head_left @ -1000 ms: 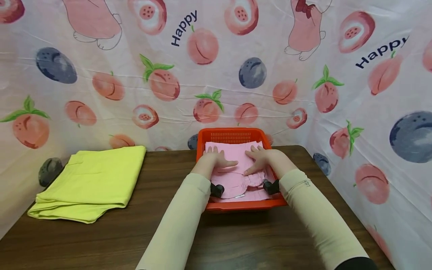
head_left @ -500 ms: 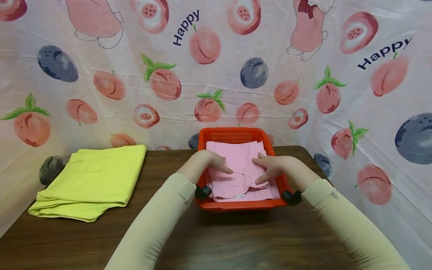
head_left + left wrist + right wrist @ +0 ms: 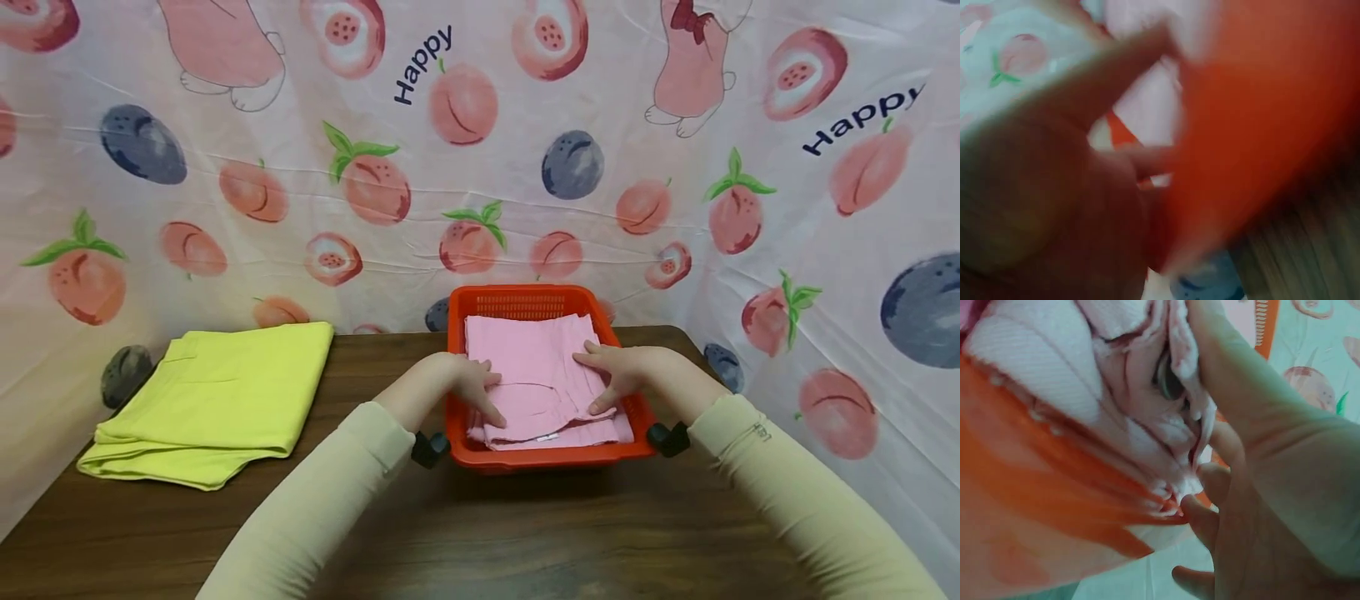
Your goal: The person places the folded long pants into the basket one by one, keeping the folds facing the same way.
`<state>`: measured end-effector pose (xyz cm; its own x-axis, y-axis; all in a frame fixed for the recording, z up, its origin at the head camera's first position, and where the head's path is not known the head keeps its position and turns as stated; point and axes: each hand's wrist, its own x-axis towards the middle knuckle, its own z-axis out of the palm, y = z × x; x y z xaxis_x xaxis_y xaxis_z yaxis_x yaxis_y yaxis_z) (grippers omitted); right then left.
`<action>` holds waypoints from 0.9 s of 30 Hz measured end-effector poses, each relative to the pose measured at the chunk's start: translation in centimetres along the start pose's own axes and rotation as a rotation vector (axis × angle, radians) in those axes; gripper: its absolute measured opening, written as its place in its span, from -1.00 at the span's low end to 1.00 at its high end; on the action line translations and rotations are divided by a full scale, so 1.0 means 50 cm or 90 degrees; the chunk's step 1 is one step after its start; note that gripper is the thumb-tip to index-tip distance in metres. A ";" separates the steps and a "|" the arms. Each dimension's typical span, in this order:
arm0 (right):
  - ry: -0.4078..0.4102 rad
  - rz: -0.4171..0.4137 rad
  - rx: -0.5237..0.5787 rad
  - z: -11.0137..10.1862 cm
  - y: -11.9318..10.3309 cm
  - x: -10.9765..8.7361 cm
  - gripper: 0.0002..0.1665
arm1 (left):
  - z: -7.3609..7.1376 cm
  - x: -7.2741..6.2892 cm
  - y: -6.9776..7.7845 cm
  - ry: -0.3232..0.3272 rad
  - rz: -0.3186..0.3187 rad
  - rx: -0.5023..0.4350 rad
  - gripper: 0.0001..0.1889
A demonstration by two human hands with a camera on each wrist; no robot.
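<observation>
Inside orange basket point(image 3: 551, 460), pink garment point(image 3: 517, 354), illegible label point(image 3: 548, 437), left hand point(image 3: 471, 387) and right hand point(image 3: 621, 368) touching garment, fingers loosely parted, backdrop point(image 3: 517, 175) reading "Happy"

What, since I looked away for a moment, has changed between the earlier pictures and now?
The left hand and the right hand have moved apart, toward the left and right edges of the folded pink cloth. The cloth's bunched front edge on the right now lies flatter. No new grip or release is clear. The orange-red basket and folded yellow cloth stayed put on the table.
</observation>
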<state>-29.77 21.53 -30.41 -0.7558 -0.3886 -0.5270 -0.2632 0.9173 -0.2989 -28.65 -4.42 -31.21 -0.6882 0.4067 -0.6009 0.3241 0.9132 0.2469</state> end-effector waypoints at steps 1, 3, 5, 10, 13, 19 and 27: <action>0.001 -0.003 -0.008 -0.001 0.003 0.000 0.22 | 0.003 0.000 0.000 0.010 0.006 0.019 -0.06; 0.008 -0.009 -0.029 0.000 0.008 0.000 0.21 | 0.010 0.004 0.000 0.033 0.014 0.050 -0.05; 0.020 -0.023 -0.059 0.002 0.011 -0.001 0.21 | 0.019 0.014 -0.006 0.057 0.025 0.074 -0.03; 0.048 -0.047 -0.116 0.014 0.019 -0.001 0.23 | 0.040 0.027 -0.006 0.101 0.010 0.120 0.01; 0.061 -0.047 -0.135 0.022 0.022 -0.002 0.23 | 0.046 0.023 0.003 0.113 -0.010 0.167 0.01; 0.089 -0.040 -0.131 0.035 0.020 -0.009 0.23 | 0.052 0.008 0.015 0.127 -0.026 0.192 -0.02; 0.113 -0.041 -0.111 0.046 0.025 -0.008 0.24 | 0.058 0.009 0.010 0.154 -0.018 0.177 -0.03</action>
<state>-28.42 22.64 -32.42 -0.8235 -0.4392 -0.3592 -0.4017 0.8984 -0.1775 -26.90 -3.85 -33.56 -0.8221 0.4061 -0.3990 0.4443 0.8959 -0.0035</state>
